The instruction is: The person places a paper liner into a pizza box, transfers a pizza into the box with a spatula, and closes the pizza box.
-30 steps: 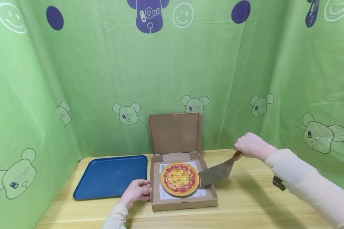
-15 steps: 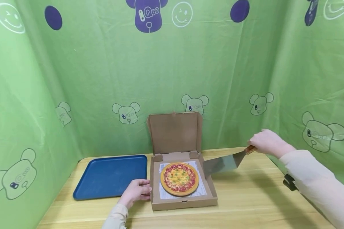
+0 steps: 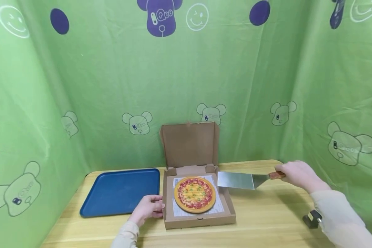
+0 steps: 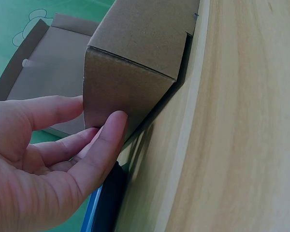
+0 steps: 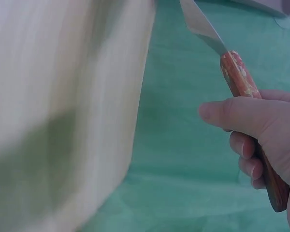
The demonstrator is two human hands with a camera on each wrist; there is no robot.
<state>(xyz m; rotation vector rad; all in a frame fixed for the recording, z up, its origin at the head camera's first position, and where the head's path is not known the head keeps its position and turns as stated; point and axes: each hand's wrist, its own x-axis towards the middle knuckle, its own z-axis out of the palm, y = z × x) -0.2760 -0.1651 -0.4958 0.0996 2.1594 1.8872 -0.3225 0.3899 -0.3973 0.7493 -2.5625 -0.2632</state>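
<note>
An open cardboard pizza box stands on the table with its lid raised at the back. On a printed paper sheet inside lies a whole toy-like pizza. At the box's left side is my left hand; in the left wrist view its fingertips touch the cardboard wall without wrapping round it. My right hand grips the wooden handle of a metal spatula. The spatula's flat, bare blade hangs over the box's right rim, beside the pizza. The right wrist view shows fingers curled round the handle.
A blue tray lies on the wooden table to the left of the box. Green printed cloth hangs behind the table and on both sides. The raised lid stands just in front of the back cloth.
The spatula has drawn back to the right, away from the pizza's edge, and its blade has turned flatter. My right hand has moved right and then lower. The left hand, box and pizza stay put.
</note>
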